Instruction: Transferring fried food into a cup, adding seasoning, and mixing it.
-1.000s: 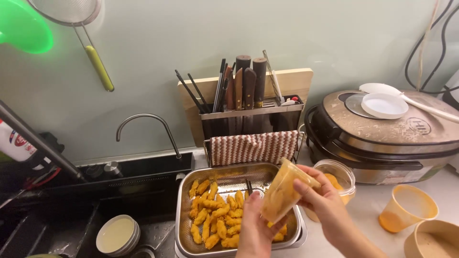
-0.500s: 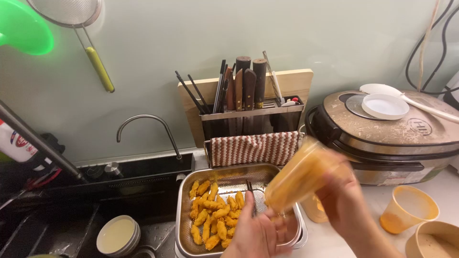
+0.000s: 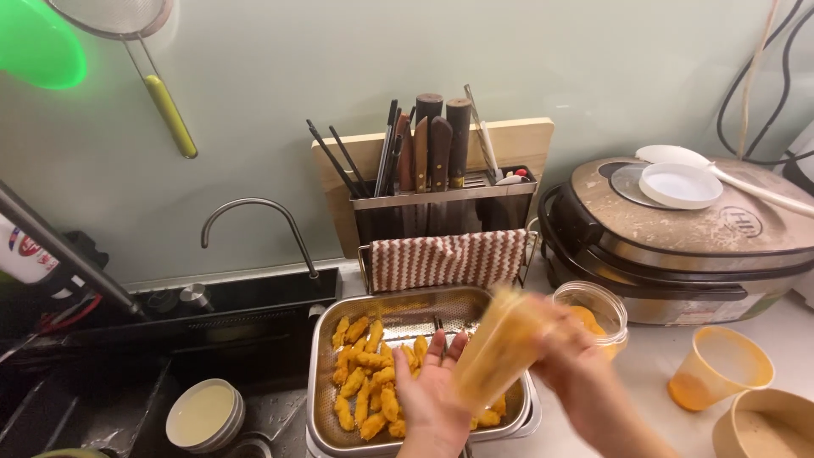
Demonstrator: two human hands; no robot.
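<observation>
A clear plastic cup point(image 3: 500, 352) smeared with orange sauce is gripped in the right hand point(image 3: 585, 377), fingers wrapped round its upper end. The cup is motion-blurred. Its long axis is tilted steeply: one end is up and right near the right hand, the other down and left toward the left hand point(image 3: 432, 394). Which end is the mouth cannot be told through the blur.

The left hand is held flat and spread, palm up, fingers pointed away toward the wall, just under and left of the cup's lower end. Contact between palm and cup cannot be confirmed.

Both hands and the cup are positioned over the right half of a steel tray point(image 3: 326, 356), which is set on the tabletop beside the sink point(image 3: 119, 399). Orange fried strips point(image 3: 369, 377) are piled in the tray, mostly on the left side.

A clear jar point(image 3: 593, 309) with orange contents is seen just behind the right hand. An orange-stained paper cup point(image 3: 721, 369) is placed well right of it.
</observation>
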